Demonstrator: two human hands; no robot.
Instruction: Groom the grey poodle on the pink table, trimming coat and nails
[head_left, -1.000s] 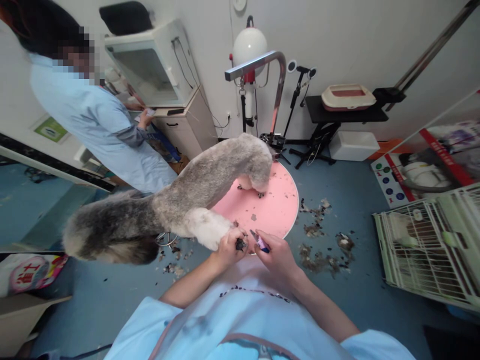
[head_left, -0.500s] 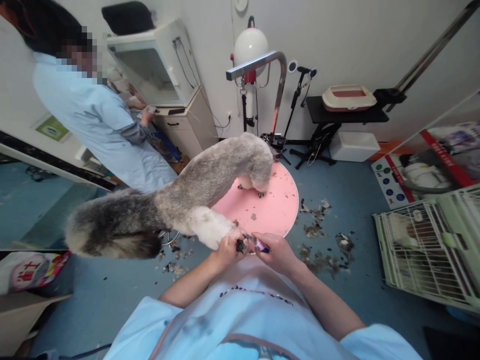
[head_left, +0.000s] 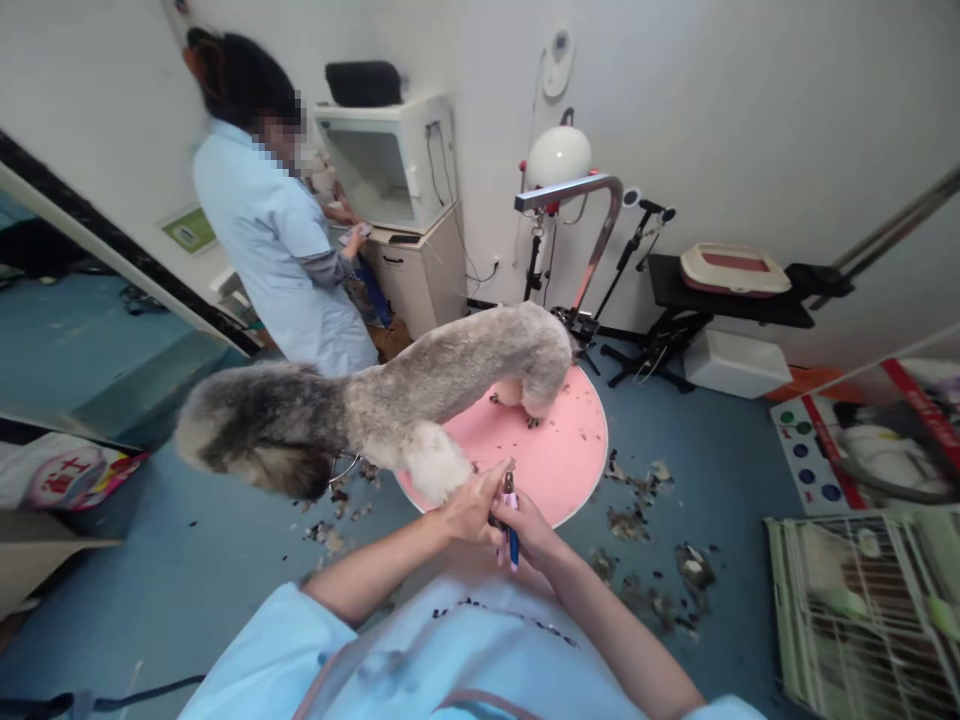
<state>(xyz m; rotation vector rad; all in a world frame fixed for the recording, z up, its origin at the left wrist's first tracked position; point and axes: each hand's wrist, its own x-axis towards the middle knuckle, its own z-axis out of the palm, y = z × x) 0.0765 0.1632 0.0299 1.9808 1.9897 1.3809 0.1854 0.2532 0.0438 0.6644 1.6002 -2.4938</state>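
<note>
Grip of the right hand [head_left: 534, 530] closed on a blue-handled tool [head_left: 513, 540] — left hand [head_left: 469, 508] at the dog's white foreleg [head_left: 436, 462], hold unclear

And there on the left stands a person [head_left: 255, 220] in pale blue, beside a cabinet [head_left: 444, 265] with a white box [head_left: 433, 150] on it, black case [head_left: 364, 84] on top! Across the room, a litter tray [head_left: 731, 284] sits on a black tabletop [head_left: 750, 306]; lower right, a wire cage [head_left: 874, 610].

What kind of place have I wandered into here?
Most likely a pet grooming salon: a close-clipped dog stands on a round pink grooming table, and clumps of cut fur litter the blue floor.
</note>
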